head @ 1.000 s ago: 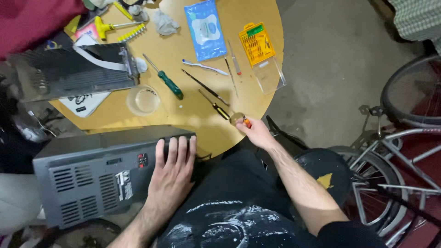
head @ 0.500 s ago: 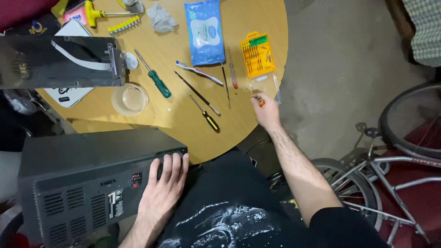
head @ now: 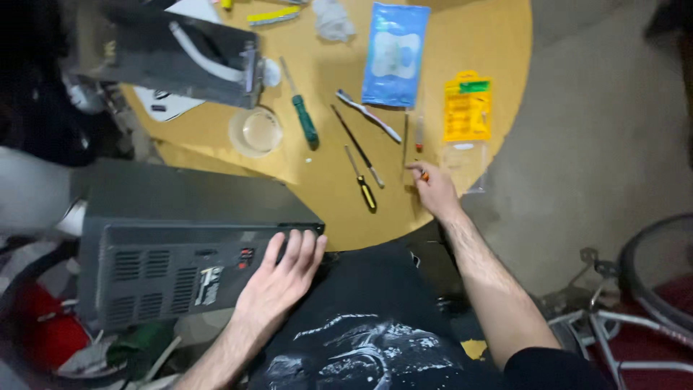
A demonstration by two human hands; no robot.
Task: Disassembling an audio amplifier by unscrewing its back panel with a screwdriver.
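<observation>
The round wooden counter sits over a grey concrete floor, with a bicycle wheel at the far right edge. Farthest left of my fingers is the dark metal case lying across my lap, its vented back panel turned up; my left hand lies flat on its right end, fingers spread and closed on nothing, just steadying it. Beyond that hand, up on the counter, sit a clear round dish and a green-handled screwdriver. Between my two hands lies a yellow-and-black screwdriver, just left of my right hand, with a toothbrush and a blue packet farther out. My right fingers are pinched nearly closed on a small orange-tipped piece, low over the counter; it is too small to say what it is. A yellow card of small tools lies just past them. I judge I am picking up a small part or bit; the next move calls for a firm pinch and a clean lift.
</observation>
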